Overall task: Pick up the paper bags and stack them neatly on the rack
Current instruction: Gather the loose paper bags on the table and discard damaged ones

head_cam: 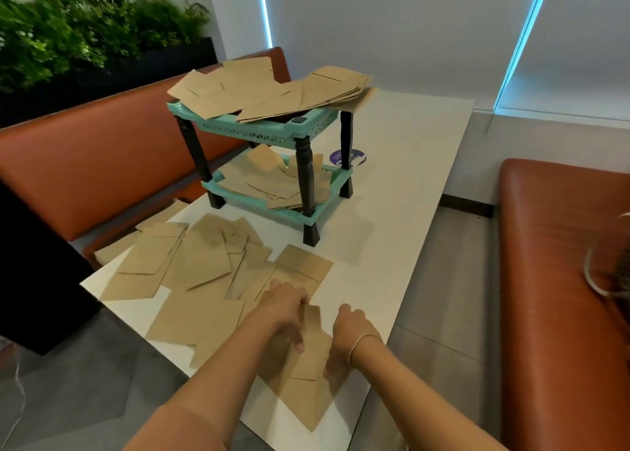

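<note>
Several flat brown paper bags (201, 263) lie scattered over the near left part of the white table (402, 212). A two-tier teal rack (259, 133) with black legs stands further back; loose, untidy bags (272, 89) cover its top shelf and more lie on its lower shelf (272, 184). My left hand (284, 309) and my right hand (347, 336) hold one small bag (312, 345) by its left and right edges, just above other bags at the table's near edge.
Orange benches run along the left (102, 164) and right (562, 280) of the table. A purple round sticker (356, 159) lies on the table behind the rack. Green plants (85, 31) stand at the back left. A few bags overhang the table's left edge.
</note>
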A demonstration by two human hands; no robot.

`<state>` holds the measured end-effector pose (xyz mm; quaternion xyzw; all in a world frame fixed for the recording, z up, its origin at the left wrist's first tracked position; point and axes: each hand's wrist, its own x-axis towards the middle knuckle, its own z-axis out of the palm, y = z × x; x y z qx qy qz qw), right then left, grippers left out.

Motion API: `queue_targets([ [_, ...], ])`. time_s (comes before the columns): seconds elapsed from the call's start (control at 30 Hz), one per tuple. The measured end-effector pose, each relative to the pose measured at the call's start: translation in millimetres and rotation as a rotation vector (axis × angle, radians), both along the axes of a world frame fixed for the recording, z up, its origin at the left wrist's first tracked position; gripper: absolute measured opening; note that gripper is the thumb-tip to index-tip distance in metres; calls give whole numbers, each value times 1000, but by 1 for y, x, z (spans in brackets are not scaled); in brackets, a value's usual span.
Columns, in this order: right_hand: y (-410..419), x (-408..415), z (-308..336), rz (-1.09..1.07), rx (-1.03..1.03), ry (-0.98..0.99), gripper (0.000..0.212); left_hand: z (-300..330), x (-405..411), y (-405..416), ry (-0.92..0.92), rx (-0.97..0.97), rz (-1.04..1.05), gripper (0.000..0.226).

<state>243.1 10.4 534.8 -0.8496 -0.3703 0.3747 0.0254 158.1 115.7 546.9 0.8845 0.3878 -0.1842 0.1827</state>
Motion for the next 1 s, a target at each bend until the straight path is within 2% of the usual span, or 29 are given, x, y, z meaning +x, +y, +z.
queue_targets([
  [0.07,-1,-1,0,-6,-10,27,81,1,0,-1,25,28,-17,56],
  [0.17,-2,5,5,175,-81,-40,42,5,1,-5,53,121,-61,38],
  [0.23,-3,10,5,267,-110,-93,43,12,2,-7,29,146,-39,28],
  [0.27,-5,13,5,288,-124,-109,46,15,3,-8,17,142,-38,30],
  [0.33,-11,21,6,284,-121,-109,37,25,5,-7,-9,120,-58,36],
  [0.47,-30,47,23,-13,68,177,20,51,16,-7,-143,43,-37,28],
  [0.53,-39,60,34,-154,212,223,20,66,25,-11,-224,54,-39,22],
  [0.63,-49,78,46,-291,413,124,24,84,39,-20,-311,92,-46,21],
  [0.73,-66,96,57,-411,553,41,17,96,58,-36,-394,116,-43,7],
  [0.8,-80,108,63,-452,628,-31,4,100,70,-47,-430,141,-36,19],
  [0.9,-107,130,69,-589,684,-209,21,108,91,-67,-532,229,-20,37],
  [1.0,-140,156,64,-771,723,-317,28,110,112,-89,-794,253,97,42],
])
